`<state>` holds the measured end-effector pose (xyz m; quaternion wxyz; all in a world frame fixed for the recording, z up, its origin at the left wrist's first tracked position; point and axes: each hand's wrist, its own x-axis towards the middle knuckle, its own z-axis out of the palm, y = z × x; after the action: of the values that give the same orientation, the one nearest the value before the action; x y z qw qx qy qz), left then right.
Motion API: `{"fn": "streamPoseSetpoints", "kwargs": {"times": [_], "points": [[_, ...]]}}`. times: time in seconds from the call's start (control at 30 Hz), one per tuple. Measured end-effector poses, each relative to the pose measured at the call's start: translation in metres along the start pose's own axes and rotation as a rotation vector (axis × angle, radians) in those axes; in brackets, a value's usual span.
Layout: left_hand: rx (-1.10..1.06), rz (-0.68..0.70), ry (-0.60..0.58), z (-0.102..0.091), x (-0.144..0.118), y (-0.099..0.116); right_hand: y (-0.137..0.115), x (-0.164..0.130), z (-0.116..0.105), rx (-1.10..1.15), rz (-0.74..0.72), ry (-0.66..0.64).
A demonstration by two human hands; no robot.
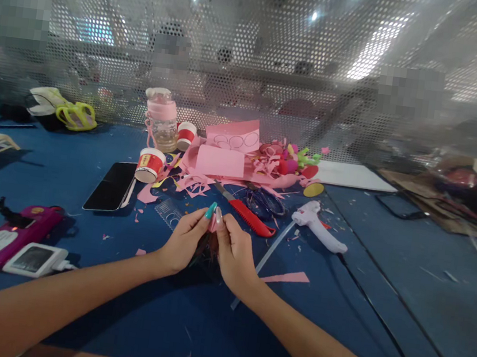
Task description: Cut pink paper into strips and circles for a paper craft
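Hands: both meet over the blue table [88,195], fingertips drawn together at one spot.
Left hand [184,242]: thumb and forefinger pressed onto a small pink paper piece [212,223], teal nail on top.
Right hand [233,252]: pinches the same pink piece from the other side, pale nail touching the teal one.
Pink paper piece: held just above the tabletop between the two hands, close in front of the person; something dark hangs under it between the palms, too shadowed to tell what.
Red utility knife [246,213]: lies just beyond the right hand, angled away.
Blue scissors [265,203]: beside the knife, further back.
White glue gun [318,225]: right of the scissors, a clear glue stick [267,256] running from it towards the right wrist.
Pink strip [286,277]: flat on the table, right of the right wrist.
Clear ruler [169,213]: just beyond the left hand.
Phone [112,186]: face up to the left, a red-and-white paper cup [149,165] tipped next to it.
Pink scraps [227,160]: heaped at the back, near a pink bottle [161,118].
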<state>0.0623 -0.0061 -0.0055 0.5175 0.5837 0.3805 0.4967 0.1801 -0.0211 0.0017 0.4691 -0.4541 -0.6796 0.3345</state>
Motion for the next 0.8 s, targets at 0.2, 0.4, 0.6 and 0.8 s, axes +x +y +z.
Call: {"fn": "streamPoseSetpoints", "kwargs": {"times": [0.2, 0.4, 0.6, 0.8], "points": [[0.004, -0.023, -0.016, -0.001, 0.0, -0.001, 0.001, 0.002, -0.005, -0.096, -0.099, -0.041], [0.144, 0.041, 0.014, -0.003, -0.002, -0.003, 0.004, 0.002, -0.006, -0.063, -0.079, -0.101], [0.186, 0.115, 0.01, -0.004, -0.003, -0.003, 0.004, 0.006, -0.001, 0.211, 0.124, -0.042], [0.179, 0.339, 0.027, -0.019, 0.006, -0.003, 0.0, 0.014, -0.009, 0.498, 0.288, -0.149]]}}
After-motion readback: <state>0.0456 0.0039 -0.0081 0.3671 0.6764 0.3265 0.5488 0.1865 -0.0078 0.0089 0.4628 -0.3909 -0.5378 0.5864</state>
